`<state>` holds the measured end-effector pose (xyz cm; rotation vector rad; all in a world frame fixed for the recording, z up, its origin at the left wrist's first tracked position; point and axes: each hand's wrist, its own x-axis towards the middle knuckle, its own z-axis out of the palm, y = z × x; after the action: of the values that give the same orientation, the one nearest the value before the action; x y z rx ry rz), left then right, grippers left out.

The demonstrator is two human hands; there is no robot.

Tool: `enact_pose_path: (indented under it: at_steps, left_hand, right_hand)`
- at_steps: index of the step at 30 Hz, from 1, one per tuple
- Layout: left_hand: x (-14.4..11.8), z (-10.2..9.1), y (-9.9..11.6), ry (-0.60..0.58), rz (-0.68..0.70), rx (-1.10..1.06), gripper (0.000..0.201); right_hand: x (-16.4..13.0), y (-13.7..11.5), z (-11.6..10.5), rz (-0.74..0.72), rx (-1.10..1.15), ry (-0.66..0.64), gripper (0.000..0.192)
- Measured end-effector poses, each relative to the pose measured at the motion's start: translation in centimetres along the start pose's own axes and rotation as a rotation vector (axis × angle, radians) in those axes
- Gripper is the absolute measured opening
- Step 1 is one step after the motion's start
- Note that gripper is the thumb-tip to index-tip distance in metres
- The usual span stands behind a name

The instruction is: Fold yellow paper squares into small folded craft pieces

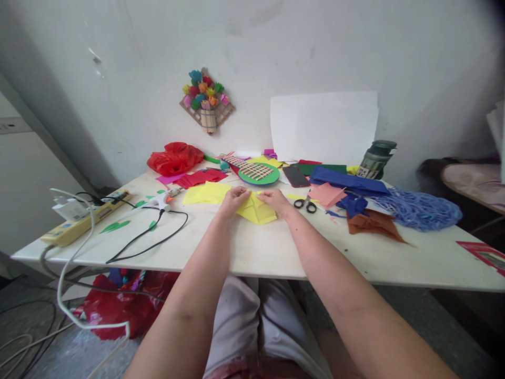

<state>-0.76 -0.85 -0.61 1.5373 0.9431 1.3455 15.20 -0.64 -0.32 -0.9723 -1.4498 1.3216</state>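
A folded piece of yellow paper (258, 213) lies on the white table (276, 252) straight ahead of me. My left hand (233, 200) presses on its left edge with the fingers curled over it. My right hand (276, 200) holds down its right edge in the same way. More yellow sheets (205, 193) lie flat just to the left of my left hand. A pair of small black scissors (305, 204) rests on the table just right of my right hand.
A glue gun (165, 199) with a black cord and a power strip (79, 223) sit at the left. Red, pink, blue and brown papers, a phone (295, 176), a green woven disc (258, 172), a blue net (418, 209) and a bottle (374, 159) crowd the back and right.
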Motion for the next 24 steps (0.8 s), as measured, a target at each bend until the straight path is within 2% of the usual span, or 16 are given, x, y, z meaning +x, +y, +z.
enact_pose_path:
  at_steps: [8,14,18,24]
  left_hand:
    - [0.01,0.01,-0.23,-0.010,-0.036,-0.004,0.029]
    - [-0.14,0.13,-0.03,0.001,-0.085,-0.048,0.030]
    - [-0.13,0.15,0.09,-0.039,-0.120,-0.098,0.032]
    - [0.33,-0.24,-0.87,-0.013,-0.145,0.046,0.033]
  right_hand:
    - [-0.06,-0.19,0.32,0.024,0.052,0.051,0.018]
    - [0.17,0.08,0.27,-0.035,-0.015,0.075,0.018]
    - [0.35,0.31,0.17,-0.066,-0.056,0.095,0.020]
    - [0.54,0.72,0.08,-0.076,-0.077,0.040,0.022]
